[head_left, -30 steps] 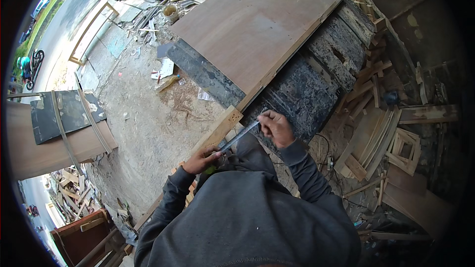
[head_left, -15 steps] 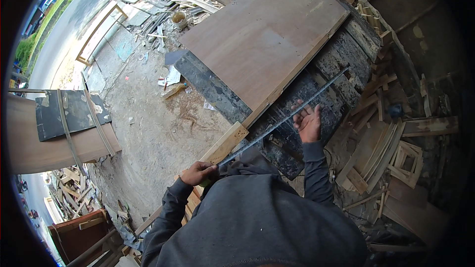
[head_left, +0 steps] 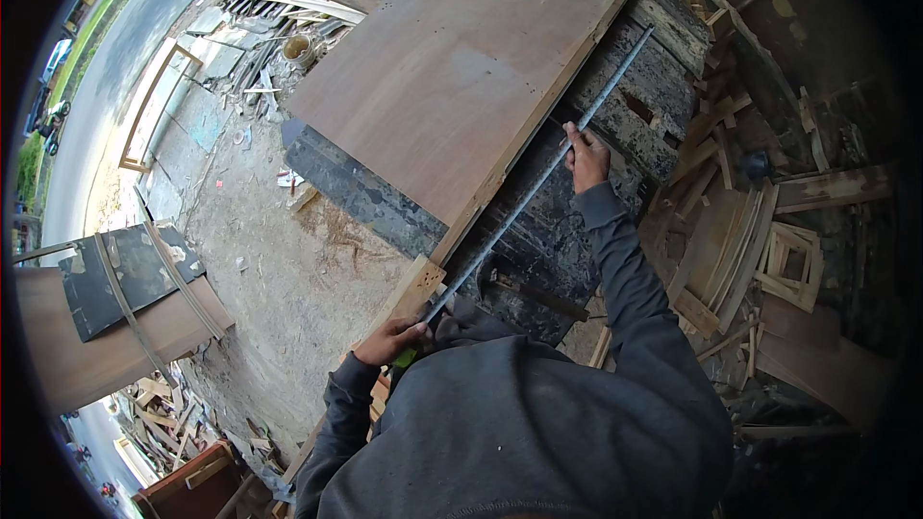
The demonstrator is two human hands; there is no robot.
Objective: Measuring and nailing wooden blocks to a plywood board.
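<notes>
A long pale-blue tape measure blade (head_left: pixel 615 79) stretches in a diagonal line from my left hand past my right hand, over a dark, paint-stained bench (head_left: pixel 543 245). My left hand (head_left: pixel 387 339) is closed at the blade's near end, and a bright green piece, apparently the tape's case, peeks out under it. Farther along, my right hand (head_left: pixel 589 163) pinches the blade between thumb and fingers. Left of the blade lies a brown plywood panel (head_left: pixel 461 67) with a wooden strip along its edge. A pale wooden board (head_left: pixel 413 286) with small holes in its end sits just beyond my left hand.
Offcuts and wooden frames (head_left: pixel 793 264) crowd the ground at the right. At the left stands another plywood sheet (head_left: pixel 125 341) with a black piece and strips on it. A bucket (head_left: pixel 298 51) and scrap wood lie at the far left, near a road (head_left: pixel 125 62).
My right hand, open beside the blade before, has moved up and away and now pinches it. The left hand still grips the near end. The whole view has shifted slightly.
</notes>
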